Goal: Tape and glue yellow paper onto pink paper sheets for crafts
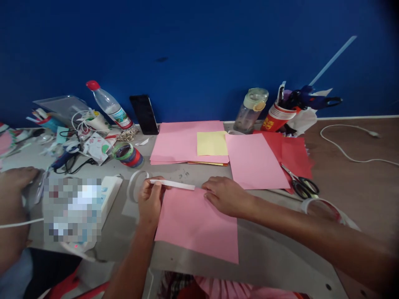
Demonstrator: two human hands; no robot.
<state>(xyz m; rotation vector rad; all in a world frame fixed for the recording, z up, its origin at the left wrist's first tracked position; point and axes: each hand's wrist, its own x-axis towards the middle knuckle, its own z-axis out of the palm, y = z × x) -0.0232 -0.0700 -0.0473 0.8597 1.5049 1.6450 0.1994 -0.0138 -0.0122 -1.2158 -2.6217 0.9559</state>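
Observation:
A pink paper sheet (196,224) lies on the grey table (274,257) in front of me. My left hand (150,200) pinches a white tape strip (173,184) drawn from a white tape roll (134,185) just left of that hand. My right hand (226,196) presses its closed fingers on the strip's other end at the sheet's top edge.
Behind lie pink sheets (187,141), a yellow square (212,143) and red paper (294,155). Scissors (302,185) and another tape roll (324,205) sit at the right. A bottle (107,104), phone (144,114), tumbler (251,109) and red cup of tools (279,116) line the blue wall. Another person's hand (14,178) is at far left.

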